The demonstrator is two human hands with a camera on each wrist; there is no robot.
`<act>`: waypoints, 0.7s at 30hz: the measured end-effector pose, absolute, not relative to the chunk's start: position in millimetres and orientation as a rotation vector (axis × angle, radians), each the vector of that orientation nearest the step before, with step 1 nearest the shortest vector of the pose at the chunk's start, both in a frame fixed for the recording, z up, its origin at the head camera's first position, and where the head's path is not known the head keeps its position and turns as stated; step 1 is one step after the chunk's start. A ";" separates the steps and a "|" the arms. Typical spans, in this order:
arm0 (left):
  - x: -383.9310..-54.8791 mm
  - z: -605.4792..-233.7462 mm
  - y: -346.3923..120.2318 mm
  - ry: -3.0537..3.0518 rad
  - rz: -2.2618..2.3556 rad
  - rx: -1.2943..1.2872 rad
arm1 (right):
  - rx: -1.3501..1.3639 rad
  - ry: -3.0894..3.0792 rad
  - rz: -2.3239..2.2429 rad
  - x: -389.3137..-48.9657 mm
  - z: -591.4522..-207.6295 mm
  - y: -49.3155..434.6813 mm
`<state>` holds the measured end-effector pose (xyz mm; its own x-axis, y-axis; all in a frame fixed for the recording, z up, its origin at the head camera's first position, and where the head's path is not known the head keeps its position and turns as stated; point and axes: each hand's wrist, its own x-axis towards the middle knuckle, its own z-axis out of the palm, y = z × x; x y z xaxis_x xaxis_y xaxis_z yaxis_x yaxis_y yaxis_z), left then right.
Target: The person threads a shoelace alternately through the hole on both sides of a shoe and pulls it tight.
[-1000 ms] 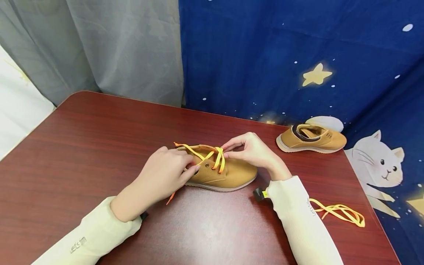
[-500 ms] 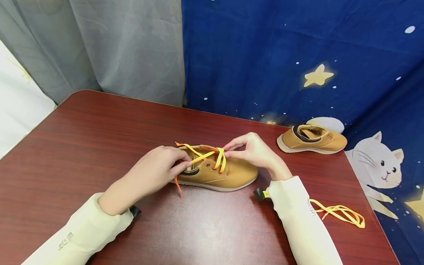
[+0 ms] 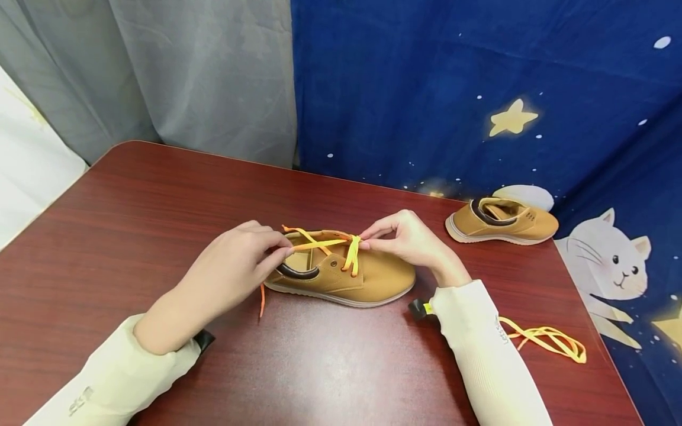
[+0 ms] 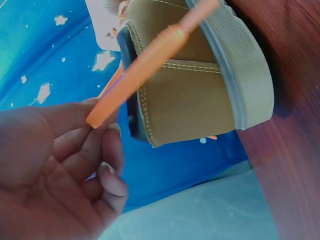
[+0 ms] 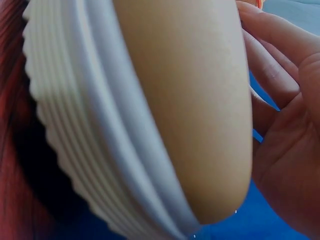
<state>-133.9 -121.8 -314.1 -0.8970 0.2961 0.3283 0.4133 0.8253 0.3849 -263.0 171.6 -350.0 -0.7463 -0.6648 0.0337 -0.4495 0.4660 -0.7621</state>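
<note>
A tan lace-up shoe point(image 3: 386, 275) sits on the table, its toe to the right, with a yellow-orange shoelace point(image 3: 319, 244) through its front eyelets. Thumb and forefinger of my left hand point(image 3: 226, 269) pinch one length of the lace, stretched over the shoe's opening toward the heel. In the left wrist view the orange end point(image 4: 145, 72) hangs from that pinch beside the heel point(image 4: 192, 100). My right hand point(image 3: 410, 239) pinches the lace at the top of the eyelets. In the right wrist view the toe point(image 5: 195, 100) hides part of those fingertips.
A second tan shoe point(image 3: 535, 228), with no lace in its eyelets, stands at the table's back right. Another yellow-orange shoelace point(image 3: 570, 350) lies in loops by the right sleeve point(image 3: 479, 337). Grey and blue curtains point(image 3: 415, 89) hang behind the reddish-brown table point(image 3: 176, 207).
My left hand has drawn back left and slightly up, pulling the lace length out straighter over the shoe's opening. The right hand keeps its pinch in nearly the same spot.
</note>
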 end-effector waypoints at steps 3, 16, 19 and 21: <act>-132.4 -310.4 -122.0 -2.883 -0.727 -0.509 | -0.957 2.448 -1.157 -263.4 -350.5 172.0; -128.3 -300.5 -137.7 -3.177 -0.934 -0.447 | -0.957 2.455 -1.148 -262.6 -348.8 169.6; -129.2 -300.8 -140.7 -3.195 -0.865 -0.438 | -0.953 2.455 -1.149 -261.9 -348.4 170.3; -129.6 -301.5 -142.7 -3.212 -0.802 -0.479 | -0.946 2.454 -1.149 -261.7 -348.5 170.7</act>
<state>-129.6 -142.7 -301.5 -0.9388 0.3207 -0.1260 0.2238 0.8456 0.4846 -261.7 170.7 -348.5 -0.7500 -0.6608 0.0295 -0.4459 0.4722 -0.7604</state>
